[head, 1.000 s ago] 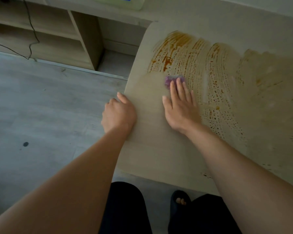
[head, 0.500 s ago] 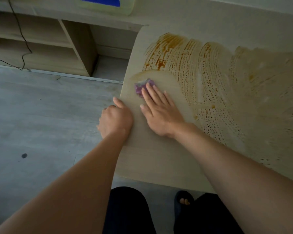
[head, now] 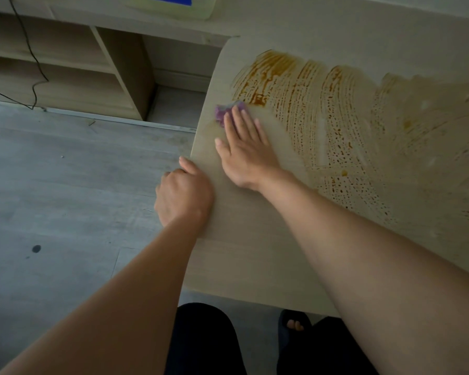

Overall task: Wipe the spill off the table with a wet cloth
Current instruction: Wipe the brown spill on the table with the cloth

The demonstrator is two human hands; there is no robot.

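My right hand [head: 248,155] presses flat, fingers straight, on the cloth [head: 226,112] at frame centre, beside the spill [head: 295,104]. My left hand [head: 183,196] grips the worktop [head: 241,253] edge, fingers curled.

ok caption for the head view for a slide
Right hand presses a small purple cloth across an orange-brown smeared spill on the pale wooden table.

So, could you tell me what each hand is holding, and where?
Right hand presses flat on the purple cloth, not gripping it; left hand grips the table edge.
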